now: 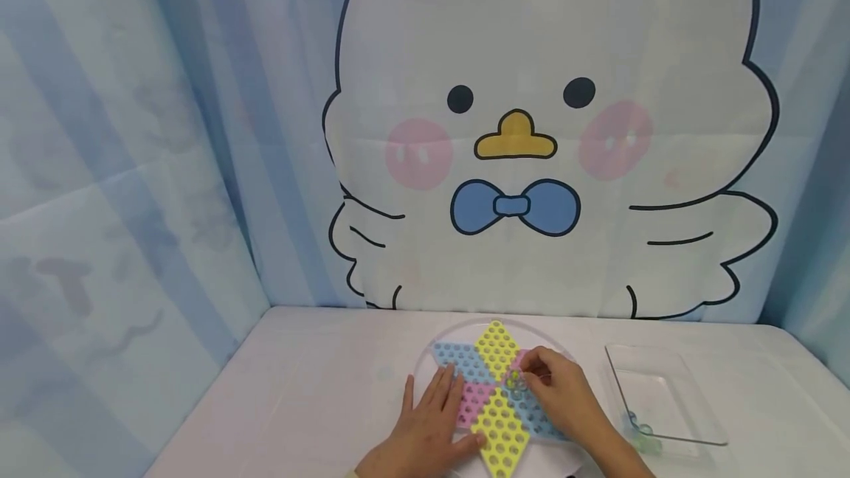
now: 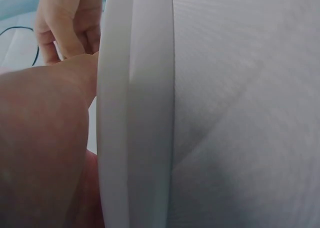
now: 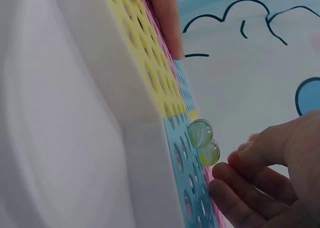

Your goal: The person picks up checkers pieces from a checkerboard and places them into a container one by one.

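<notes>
A star-shaped Chinese checkers board [image 1: 502, 430] with yellow, blue and pink holed sections lies on the table. My left hand [image 1: 428, 419] rests on its left side, fingers spread over the blue and pink parts, thumb at the yellow section. Near the board's centre sit several clear marbles [image 1: 515, 383]; two greenish marbles [image 3: 201, 134] stand out in the right wrist view. Beside them is my right hand [image 1: 561, 389], its fingers bent and the thumb and index tips close together. Whether a marble is between those tips is hidden.
To the right of the board stands a clear rectangular tray [image 1: 690, 440] with several marbles [image 1: 640, 426] in its near left corner. A white table [image 1: 299, 382] lies under everything. Behind it hangs a curtain [image 1: 518, 271] with a cartoon bird.
</notes>
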Action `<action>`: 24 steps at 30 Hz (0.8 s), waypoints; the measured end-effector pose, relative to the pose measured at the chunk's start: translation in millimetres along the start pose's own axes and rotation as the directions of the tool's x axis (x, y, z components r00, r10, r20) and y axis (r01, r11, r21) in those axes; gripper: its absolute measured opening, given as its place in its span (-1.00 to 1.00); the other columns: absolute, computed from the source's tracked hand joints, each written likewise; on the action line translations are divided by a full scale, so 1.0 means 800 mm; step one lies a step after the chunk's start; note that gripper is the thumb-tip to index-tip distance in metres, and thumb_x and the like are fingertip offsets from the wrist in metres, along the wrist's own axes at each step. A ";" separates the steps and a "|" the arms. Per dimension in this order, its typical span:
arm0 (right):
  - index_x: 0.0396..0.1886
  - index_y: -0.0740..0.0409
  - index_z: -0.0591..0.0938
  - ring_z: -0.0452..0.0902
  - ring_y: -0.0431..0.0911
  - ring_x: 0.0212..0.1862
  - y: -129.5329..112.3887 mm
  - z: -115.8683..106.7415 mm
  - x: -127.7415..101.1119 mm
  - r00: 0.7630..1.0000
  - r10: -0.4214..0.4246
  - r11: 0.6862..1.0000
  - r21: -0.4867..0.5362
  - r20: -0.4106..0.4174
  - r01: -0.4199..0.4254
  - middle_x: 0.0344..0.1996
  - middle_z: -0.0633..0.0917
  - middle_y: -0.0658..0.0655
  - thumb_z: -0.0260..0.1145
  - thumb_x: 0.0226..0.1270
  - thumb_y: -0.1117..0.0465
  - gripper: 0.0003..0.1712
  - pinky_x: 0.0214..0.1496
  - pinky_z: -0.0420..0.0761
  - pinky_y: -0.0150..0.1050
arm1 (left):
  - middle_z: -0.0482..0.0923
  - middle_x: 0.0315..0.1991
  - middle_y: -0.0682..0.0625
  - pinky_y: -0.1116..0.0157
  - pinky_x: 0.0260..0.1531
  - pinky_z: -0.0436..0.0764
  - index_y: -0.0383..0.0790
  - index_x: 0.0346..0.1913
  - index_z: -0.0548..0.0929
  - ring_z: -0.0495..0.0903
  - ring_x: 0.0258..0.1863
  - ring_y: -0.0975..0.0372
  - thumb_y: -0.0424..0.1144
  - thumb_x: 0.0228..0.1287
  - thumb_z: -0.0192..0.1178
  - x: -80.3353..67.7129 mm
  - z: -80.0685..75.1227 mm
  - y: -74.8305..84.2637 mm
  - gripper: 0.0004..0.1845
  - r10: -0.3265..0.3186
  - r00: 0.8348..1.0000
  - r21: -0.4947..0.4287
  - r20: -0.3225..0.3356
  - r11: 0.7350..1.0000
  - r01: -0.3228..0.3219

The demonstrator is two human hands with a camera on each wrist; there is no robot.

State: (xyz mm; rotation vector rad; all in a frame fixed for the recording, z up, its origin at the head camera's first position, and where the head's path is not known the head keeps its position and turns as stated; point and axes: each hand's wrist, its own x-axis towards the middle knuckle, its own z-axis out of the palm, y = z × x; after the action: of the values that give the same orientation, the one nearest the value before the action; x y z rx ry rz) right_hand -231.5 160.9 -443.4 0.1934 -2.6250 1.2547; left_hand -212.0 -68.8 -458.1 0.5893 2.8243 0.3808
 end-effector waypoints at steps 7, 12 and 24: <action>-0.28 0.10 0.64 0.61 -0.23 -0.18 0.005 0.004 0.001 0.998 0.057 0.998 0.005 0.012 -0.057 -0.29 0.71 -0.01 0.38 0.22 0.39 -0.86 -0.13 0.61 -0.44 | -0.16 0.63 -0.04 -0.29 0.46 -0.22 -0.10 0.58 0.05 -0.13 0.62 0.08 0.54 0.25 -0.17 -0.002 -0.002 0.002 0.04 0.001 1.000 0.006 0.005 1.000 -0.001; -0.30 0.09 0.63 0.61 -0.24 -0.18 0.009 0.008 0.000 0.998 0.065 0.998 0.022 0.011 -0.065 -0.27 0.71 0.00 0.40 0.20 0.40 -0.84 -0.15 0.61 -0.45 | -0.15 0.63 -0.05 -0.29 0.46 -0.21 -0.11 0.58 0.06 -0.12 0.62 0.08 0.54 0.26 -0.17 -0.002 -0.002 0.002 0.03 0.006 1.000 0.011 -0.003 1.000 -0.006; -0.39 0.06 0.63 0.55 -0.31 -0.29 0.010 0.011 -0.004 0.999 0.033 0.999 0.015 -0.026 -0.033 -0.38 0.69 -0.05 0.45 0.15 0.37 -0.83 -0.19 0.59 -0.44 | -0.15 0.63 -0.06 -0.29 0.46 -0.22 -0.13 0.58 0.05 -0.13 0.62 0.07 0.53 0.26 -0.16 -0.001 0.000 0.000 0.04 0.010 1.000 0.000 -0.008 1.000 -0.010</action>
State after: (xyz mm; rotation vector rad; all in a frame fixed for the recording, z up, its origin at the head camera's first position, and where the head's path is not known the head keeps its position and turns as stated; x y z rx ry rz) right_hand -231.0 159.4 -455.4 0.1355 -2.6084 1.2782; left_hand -211.2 -69.4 -457.9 0.6032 2.8296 0.3864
